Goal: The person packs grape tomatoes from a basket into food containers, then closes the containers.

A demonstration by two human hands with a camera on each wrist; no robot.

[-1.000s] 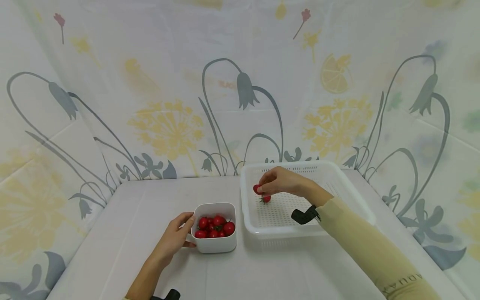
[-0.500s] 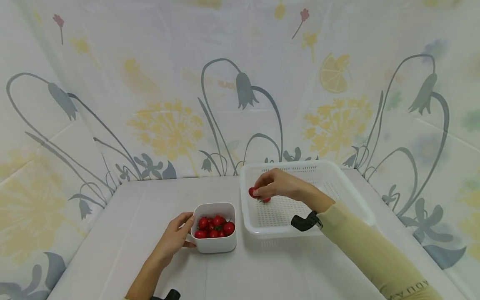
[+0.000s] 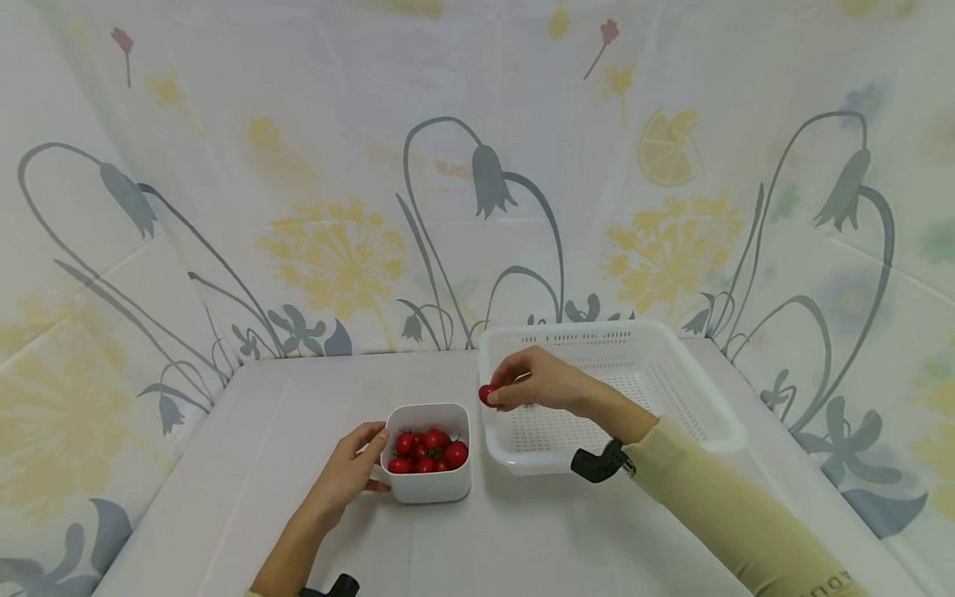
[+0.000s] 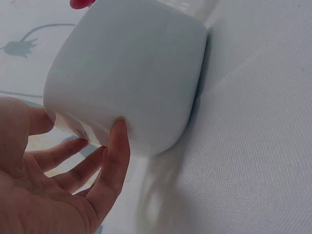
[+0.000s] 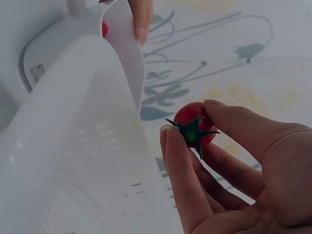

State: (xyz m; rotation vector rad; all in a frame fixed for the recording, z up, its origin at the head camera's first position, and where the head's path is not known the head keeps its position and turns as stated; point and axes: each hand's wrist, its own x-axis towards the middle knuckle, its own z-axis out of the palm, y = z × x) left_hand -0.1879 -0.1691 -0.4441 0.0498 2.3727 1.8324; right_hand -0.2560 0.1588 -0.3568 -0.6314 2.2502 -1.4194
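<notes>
My right hand (image 3: pixel 498 396) pinches a red cherry tomato (image 3: pixel 486 395) between thumb and fingertips, just above the left rim of a white perforated basket (image 3: pixel 709 419). In the right wrist view the tomato (image 5: pixel 195 124) shows its green stem, held by my right hand (image 5: pixel 187 127) beside the basket wall (image 5: pixel 87 146). My left hand (image 3: pixel 376 460) grips the left side of a small white bowl (image 3: pixel 431 491) that holds several cherry tomatoes (image 3: pixel 429 452). In the left wrist view my fingers (image 4: pixel 117 151) lie against the bowl's wall (image 4: pixel 126 73).
Bowl and basket stand side by side on a white table (image 3: pixel 298 414), with a floral cloth (image 3: pixel 336 249) hung behind and at both sides. The part of the basket floor that shows holds nothing. Bare tabletop lies in front of both containers.
My right hand has carried the tomato left, from over the basket floor to its left rim. A second tomato seen under the hand earlier no longer shows. The left hand has not moved.
</notes>
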